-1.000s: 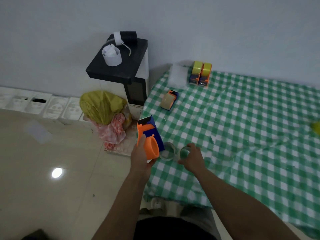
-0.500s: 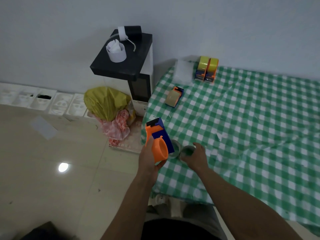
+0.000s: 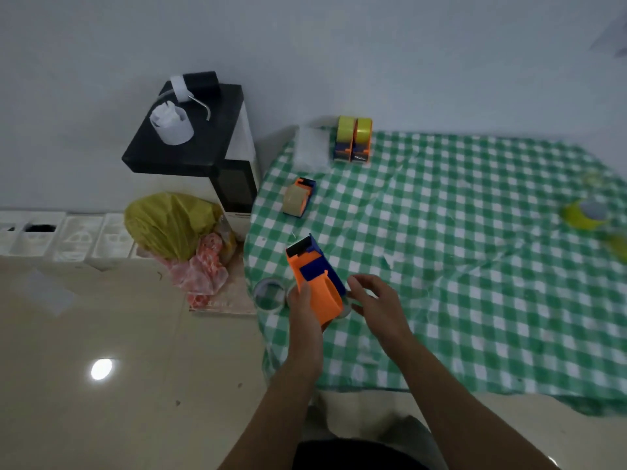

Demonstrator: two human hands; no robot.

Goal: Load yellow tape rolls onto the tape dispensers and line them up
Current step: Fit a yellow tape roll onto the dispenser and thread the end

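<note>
An empty dispenser (image 3: 314, 283) is being gripped by the left hand (image 3: 303, 313), fingers wrapped around its orange handle. The right hand (image 3: 380, 305), a second ago resting on the clear rings (image 3: 269, 295) on the desk (image 3: 441, 266), is being lifted, fingers spread and empty. Yellow tape rolls (image 3: 582, 215) are lying far right of them, so a reach there is probably coming.

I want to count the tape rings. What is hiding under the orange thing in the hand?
Below the orange dispenser in the left hand, a clear ring's edge peeks out. The rest is covered. Another clear ring lies beside it.
</note>
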